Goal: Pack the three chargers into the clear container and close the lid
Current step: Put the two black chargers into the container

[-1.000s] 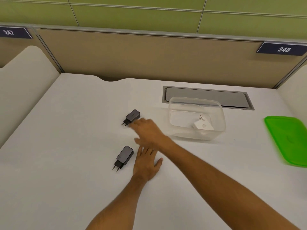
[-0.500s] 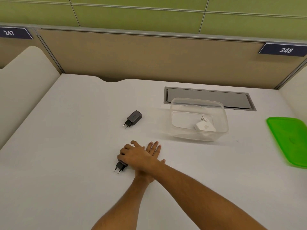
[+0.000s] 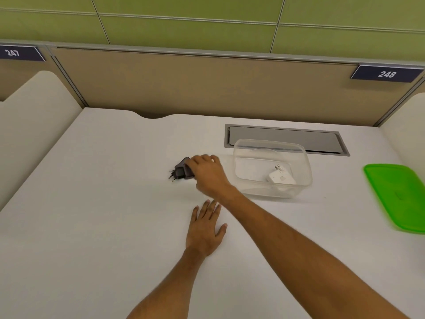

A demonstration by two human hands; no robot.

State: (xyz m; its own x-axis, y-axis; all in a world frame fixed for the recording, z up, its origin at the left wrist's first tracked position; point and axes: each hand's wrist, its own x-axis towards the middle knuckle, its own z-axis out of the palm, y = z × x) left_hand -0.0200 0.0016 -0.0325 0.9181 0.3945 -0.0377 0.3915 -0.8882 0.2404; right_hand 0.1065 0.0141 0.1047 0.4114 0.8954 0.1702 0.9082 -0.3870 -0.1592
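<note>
My right hand [image 3: 208, 174] is shut on a black charger [image 3: 180, 174], whose prongs point left just above the table. A second black charger [image 3: 184, 161] shows right behind it, mostly hidden by the first and by my fingers; I cannot tell whether my fingers touch it. The clear container [image 3: 305, 162] stands open to the right of that hand, with a white charger [image 3: 281, 178] lying inside. The green lid [image 3: 400, 196] lies flat at the far right. My left hand [image 3: 204, 229] rests flat on the table, fingers apart, holding nothing.
A grey cable hatch [image 3: 285, 138] is set into the white desk [image 3: 103, 203] just behind the container. A beige partition [image 3: 207, 88] closes off the back, and low white side panels [image 3: 34, 116] stand at left and right.
My right hand closed on the near black charger, lifted it, and carried it away from me to the far black charger. My left hand stayed flat on the table.
</note>
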